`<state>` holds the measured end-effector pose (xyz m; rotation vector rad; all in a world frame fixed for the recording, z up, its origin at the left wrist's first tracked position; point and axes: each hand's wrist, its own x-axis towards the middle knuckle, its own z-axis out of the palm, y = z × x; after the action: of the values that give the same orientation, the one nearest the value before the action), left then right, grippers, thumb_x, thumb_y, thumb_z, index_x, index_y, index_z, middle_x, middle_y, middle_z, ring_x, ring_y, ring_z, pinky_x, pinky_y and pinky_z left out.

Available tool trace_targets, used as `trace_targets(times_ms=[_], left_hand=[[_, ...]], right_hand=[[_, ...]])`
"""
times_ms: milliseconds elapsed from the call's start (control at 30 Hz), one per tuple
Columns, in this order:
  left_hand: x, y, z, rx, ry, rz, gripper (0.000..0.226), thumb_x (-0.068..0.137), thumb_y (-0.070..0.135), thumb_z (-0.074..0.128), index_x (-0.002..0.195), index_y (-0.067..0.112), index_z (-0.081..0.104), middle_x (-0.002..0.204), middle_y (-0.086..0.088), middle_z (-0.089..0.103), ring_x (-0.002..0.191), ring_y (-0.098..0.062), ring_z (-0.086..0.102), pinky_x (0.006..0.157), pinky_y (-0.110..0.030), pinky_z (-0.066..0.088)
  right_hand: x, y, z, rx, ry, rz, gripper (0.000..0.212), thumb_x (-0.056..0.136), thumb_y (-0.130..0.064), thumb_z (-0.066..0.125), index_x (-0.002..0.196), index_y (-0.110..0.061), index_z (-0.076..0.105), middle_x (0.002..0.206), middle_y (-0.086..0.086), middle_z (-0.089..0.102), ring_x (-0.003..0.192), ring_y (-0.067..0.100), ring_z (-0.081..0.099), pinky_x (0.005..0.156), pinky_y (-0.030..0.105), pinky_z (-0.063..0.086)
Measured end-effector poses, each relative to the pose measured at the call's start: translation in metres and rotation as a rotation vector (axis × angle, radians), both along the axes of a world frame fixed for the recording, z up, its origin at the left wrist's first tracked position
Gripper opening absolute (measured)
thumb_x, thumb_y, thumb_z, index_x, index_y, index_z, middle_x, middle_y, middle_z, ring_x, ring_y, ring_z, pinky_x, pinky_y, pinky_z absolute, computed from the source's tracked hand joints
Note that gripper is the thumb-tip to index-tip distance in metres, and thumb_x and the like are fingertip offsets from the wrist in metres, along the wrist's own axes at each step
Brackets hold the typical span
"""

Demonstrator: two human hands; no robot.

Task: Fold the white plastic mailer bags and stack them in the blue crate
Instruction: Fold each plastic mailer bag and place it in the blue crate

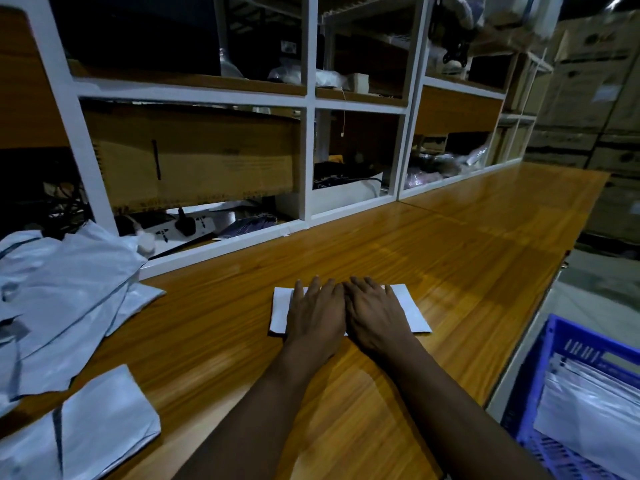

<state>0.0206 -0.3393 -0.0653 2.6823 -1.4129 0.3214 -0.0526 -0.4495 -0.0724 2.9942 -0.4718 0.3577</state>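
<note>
Head view. A folded white mailer bag point(411, 311) lies flat near the middle of the wooden bench point(467, 244), with the left hand point(313, 315) and right hand point(375, 317) side by side on top of it, palms down. Each grip is fully open: the fingers are straight and press on the bag, closing round nothing. At the lower right, beside the bench edge, stands the blue crate point(536, 375), which holds a stack of white mailer bags point(595, 414) lying flat. At the left of the bench lies a loose pile of unfolded mailer bags point(62, 282), and nearer the camera another folded bag point(104, 420). Behind the bench, a white-framed shelf unit point(308, 150) has compartments holding a large cardboard box point(207, 161), a power strip point(180, 230), cables and small packets. Stacked cartons point(588, 98) fill the far right.
</note>
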Motion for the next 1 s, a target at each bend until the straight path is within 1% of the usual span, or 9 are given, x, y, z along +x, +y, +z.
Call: trace_targets(times_ms=[67,167,400,467,533,567,733,833,1000], left_hand=[[0.0005,-0.0028,-0.0021,0.021,0.041,-0.005,0.071,0.099,0.039,0.053,0.156,0.016,0.016,0.163,-0.004,0.018,0.151,-0.027,0.01,0.121,-0.049,0.003],[0.001,-0.002,-0.004,0.042,0.064,-0.007,0.068,0.101,0.033,0.049,0.157,0.016,0.014,0.164,-0.005,0.016,0.151,-0.028,0.009,0.122,-0.048,0.006],[0.0037,-0.0003,-0.0044,0.085,0.043,-0.005,0.064,0.103,0.034,0.043,0.157,0.017,0.013,0.165,-0.003,0.011,0.151,-0.03,0.007,0.121,-0.049,0.006],[0.0048,-0.0007,-0.0053,0.08,0.048,-0.004,0.064,0.103,0.035,0.043,0.157,0.017,0.013,0.165,-0.002,0.012,0.151,-0.03,0.009,0.122,-0.049,0.007],[0.0059,-0.0011,-0.0064,0.069,0.046,-0.008,0.062,0.103,0.035,0.041,0.157,0.018,0.016,0.165,-0.002,0.014,0.15,-0.03,0.013,0.121,-0.048,0.009],[0.0065,-0.0012,-0.0068,0.064,0.048,-0.009,0.061,0.103,0.034,0.039,0.157,0.018,0.017,0.165,-0.002,0.015,0.15,-0.03,0.014,0.121,-0.048,0.01],[0.0073,0.0005,-0.0058,0.078,0.095,0.008,0.059,0.105,0.034,0.034,0.157,0.018,0.013,0.165,-0.002,0.011,0.151,-0.029,0.01,0.122,-0.047,0.011],[0.0069,0.0011,-0.0041,0.083,0.112,0.017,0.057,0.106,0.035,0.029,0.158,0.018,0.011,0.166,0.0,0.008,0.151,-0.029,0.008,0.122,-0.047,0.011],[0.0065,0.001,-0.0044,0.094,0.101,0.021,0.057,0.106,0.035,0.032,0.158,0.019,0.011,0.166,0.0,0.008,0.152,-0.028,0.007,0.121,-0.049,0.011]], right_hand=[[0.0003,-0.0022,-0.0015,-0.004,0.037,-0.006,0.059,0.103,-0.04,0.032,0.155,-0.011,0.026,0.162,0.012,0.024,0.15,0.035,0.019,0.117,0.058,0.022],[0.0001,-0.0029,-0.002,0.008,0.077,-0.014,0.056,0.106,-0.037,0.028,0.156,-0.014,0.019,0.165,0.01,0.014,0.151,0.035,0.009,0.117,0.06,0.015],[0.0012,-0.0051,-0.004,-0.068,0.172,-0.003,0.055,0.106,-0.037,0.023,0.156,-0.015,0.021,0.166,0.008,0.012,0.151,0.037,0.011,0.116,0.061,0.014],[0.0004,-0.0044,-0.0035,-0.074,0.184,0.0,0.061,0.102,-0.041,0.01,0.156,-0.014,0.023,0.165,0.009,0.013,0.15,0.037,0.013,0.115,0.061,0.015],[-0.0008,-0.003,-0.0014,-0.087,0.191,0.011,0.084,0.086,-0.047,-0.011,0.155,-0.014,0.025,0.165,0.009,0.013,0.15,0.037,0.014,0.114,0.062,0.016],[-0.0016,-0.0024,-0.001,-0.091,0.197,0.011,0.089,0.082,-0.047,-0.014,0.155,-0.013,0.025,0.165,0.009,0.013,0.15,0.036,0.014,0.114,0.062,0.016],[-0.0005,-0.0015,-0.0026,-0.088,0.189,-0.013,0.074,0.095,-0.044,-0.005,0.154,-0.012,0.026,0.165,0.011,0.013,0.15,0.037,0.014,0.115,0.062,0.016],[0.0013,-0.0038,-0.0059,-0.055,0.199,-0.039,0.056,0.107,-0.038,0.016,0.156,-0.012,0.02,0.166,0.01,0.008,0.151,0.036,0.01,0.116,0.063,0.014],[0.0024,-0.0024,-0.0009,-0.038,0.247,-0.086,0.058,0.106,-0.045,0.014,0.158,-0.019,0.012,0.167,0.005,0.0,0.151,0.039,-0.002,0.112,0.071,-0.001]])
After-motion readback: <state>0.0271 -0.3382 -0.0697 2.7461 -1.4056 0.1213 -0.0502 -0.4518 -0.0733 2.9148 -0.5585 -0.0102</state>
